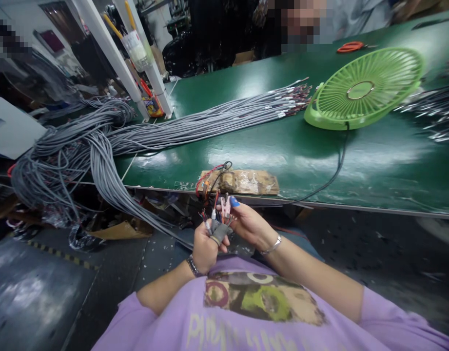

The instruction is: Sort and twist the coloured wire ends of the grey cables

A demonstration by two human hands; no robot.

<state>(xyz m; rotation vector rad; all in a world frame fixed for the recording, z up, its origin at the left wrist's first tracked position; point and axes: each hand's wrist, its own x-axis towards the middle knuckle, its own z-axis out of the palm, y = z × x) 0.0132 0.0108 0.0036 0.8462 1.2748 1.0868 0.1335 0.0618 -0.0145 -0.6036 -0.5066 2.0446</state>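
My left hand [205, 248] is closed around the ends of several grey cables [151, 219], held at the table's front edge. A dark grey wrap [220, 233] covers what looks like the thumb. Thin coloured wire ends fan out above this fist. My right hand [251, 226], with a blue cover on one fingertip, is closed beside them. Its fingers pinch a small pink-white clip-like piece [225, 207] close to the wire ends. Just beyond both hands lies a worn wooden block [251, 182] with red and black leads. Some fingertips are hidden.
A long bundle of grey cables [195, 119] crosses the green table [224, 151], piled and hanging over at left. A green fan [366, 90] stands at right, its cord trailing to the front edge. Orange-handled scissors [350, 46] lie behind it. White posts [110, 53] rise at left.
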